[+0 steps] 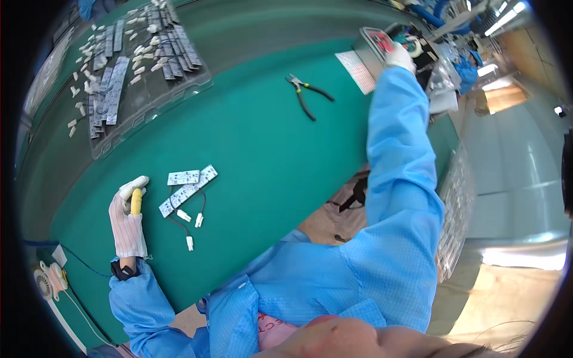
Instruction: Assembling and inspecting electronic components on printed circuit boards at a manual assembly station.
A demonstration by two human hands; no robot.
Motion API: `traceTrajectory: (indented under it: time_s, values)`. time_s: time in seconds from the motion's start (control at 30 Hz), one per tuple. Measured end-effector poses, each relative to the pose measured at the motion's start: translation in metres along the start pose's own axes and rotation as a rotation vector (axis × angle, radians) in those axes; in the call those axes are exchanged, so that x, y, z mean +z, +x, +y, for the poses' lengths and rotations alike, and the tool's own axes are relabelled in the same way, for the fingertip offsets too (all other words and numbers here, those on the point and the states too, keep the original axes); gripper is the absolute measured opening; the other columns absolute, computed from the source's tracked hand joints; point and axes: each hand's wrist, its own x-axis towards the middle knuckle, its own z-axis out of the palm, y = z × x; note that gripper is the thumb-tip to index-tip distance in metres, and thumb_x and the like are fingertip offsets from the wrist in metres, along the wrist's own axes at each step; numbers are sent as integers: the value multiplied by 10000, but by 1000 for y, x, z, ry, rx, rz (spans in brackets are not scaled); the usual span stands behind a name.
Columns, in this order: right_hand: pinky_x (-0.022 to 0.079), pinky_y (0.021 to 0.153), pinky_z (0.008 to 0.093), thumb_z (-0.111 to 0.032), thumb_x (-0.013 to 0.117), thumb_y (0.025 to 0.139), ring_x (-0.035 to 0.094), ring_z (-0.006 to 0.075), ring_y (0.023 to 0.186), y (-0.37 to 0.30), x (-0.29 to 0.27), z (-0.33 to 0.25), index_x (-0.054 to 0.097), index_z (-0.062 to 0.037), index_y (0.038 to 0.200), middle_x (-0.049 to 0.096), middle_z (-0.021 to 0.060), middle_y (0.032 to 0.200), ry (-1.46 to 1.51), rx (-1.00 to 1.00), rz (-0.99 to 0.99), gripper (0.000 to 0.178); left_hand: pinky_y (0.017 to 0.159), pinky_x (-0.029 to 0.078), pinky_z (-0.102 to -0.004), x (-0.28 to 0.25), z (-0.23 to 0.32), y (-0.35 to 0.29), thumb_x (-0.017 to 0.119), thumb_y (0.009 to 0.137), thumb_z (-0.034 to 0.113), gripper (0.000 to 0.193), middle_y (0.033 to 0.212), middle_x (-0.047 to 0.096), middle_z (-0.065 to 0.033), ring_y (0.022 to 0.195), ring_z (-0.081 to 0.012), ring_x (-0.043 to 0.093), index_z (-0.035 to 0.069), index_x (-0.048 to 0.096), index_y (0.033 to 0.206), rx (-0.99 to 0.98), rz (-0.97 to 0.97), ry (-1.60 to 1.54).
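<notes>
Spread to Both Sides

In head view, has left hand point(127, 209) loosely half-curled, apparently empty, near circuit boards point(194, 188), perhaps for easy reach. Has right hand point(401, 58) at grey box point(369, 53), likely aside for workspace; cannot tell curl or grip.

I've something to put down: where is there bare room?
The green mat is bare between circuit boards and pliers, and between boards and clear tray. Crowded: that tray, and the far right around the grey box.
</notes>
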Motion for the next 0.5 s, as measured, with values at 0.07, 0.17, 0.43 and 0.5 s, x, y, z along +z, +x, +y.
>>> traceTrajectory:
  time_s: [0.07,0.17,0.43,0.5]
  values:
    - [464,887,429,-491,564,843,612,344,1048,40,29,46,656,-132,1112,655,197,1063,-78,-52,-69,458,937,465,-309,-2,-1,5,484,919,19,230,1123,626,-112,1063,-199,588,16,637,1091,-22,-64,73]
    - [487,821,345,-191,640,830,643,196,892,98,59,145,702,-62,1016,695,91,953,85,-117,-211,235,914,461,-305,6,17,20,526,869,2,249,1085,647,-106,1040,-202,597,16,645,1088,-38,-79,52]
    - [462,752,198,-43,520,930,589,75,852,0,6,-20,596,-32,1225,658,47,1077,752,-417,-292,305,806,487,-328,27,12,31,707,792,161,373,1313,523,-31,963,-216,567,128,608,1150,176,-155,372]
    - [426,666,179,-66,495,963,551,36,786,-62,-13,-51,576,-44,1260,642,-7,1076,1114,-428,-412,308,827,478,-365,34,12,42,723,770,199,349,1319,508,-10,995,-235,553,150,610,1097,310,-241,582]
